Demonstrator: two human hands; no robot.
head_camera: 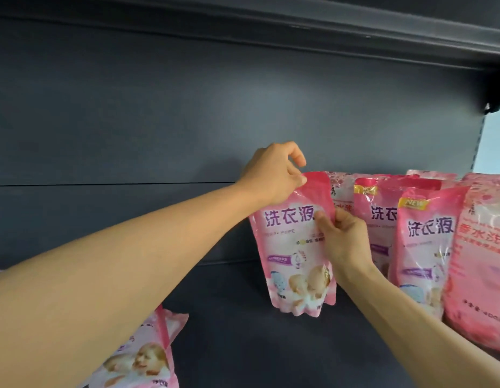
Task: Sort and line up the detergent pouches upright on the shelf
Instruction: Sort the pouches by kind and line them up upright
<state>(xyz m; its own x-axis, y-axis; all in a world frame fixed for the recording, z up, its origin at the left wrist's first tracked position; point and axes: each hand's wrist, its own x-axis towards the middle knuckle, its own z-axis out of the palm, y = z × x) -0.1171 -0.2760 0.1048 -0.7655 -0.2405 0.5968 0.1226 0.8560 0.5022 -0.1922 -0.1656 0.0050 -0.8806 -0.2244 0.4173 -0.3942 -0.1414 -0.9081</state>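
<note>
- A pink detergent pouch [295, 245] is held upright on the dark shelf [243, 345], a little toward 4 o'clock from the middle of the view, its base resting on the shelf board.
- The pouch's top corner is pinched by the left hand [274, 175], thumb and fingers curled over the sealed upper edge at the pouch's 11 o'clock.
- The pouch's side edge is gripped by the right hand [341, 239] at its 3 o'clock, fingers curled round the rim and thumb laid on the printed front.
- A row of further pink pouches [422, 242] is seen standing upright at 3 o'clock from the held one, just beside it and overlapping one another.
- A larger pale-pink bag [481, 261] is set at the far 3 o'clock end of that row, cut off by the frame edge.
- Another pouch [148, 357] is seen lying flat on the shelf at 7 o'clock, well apart from the row and partly hidden under the left forearm.
- The dark back panel [159, 107] is seen behind everything at 12 o'clock.
</note>
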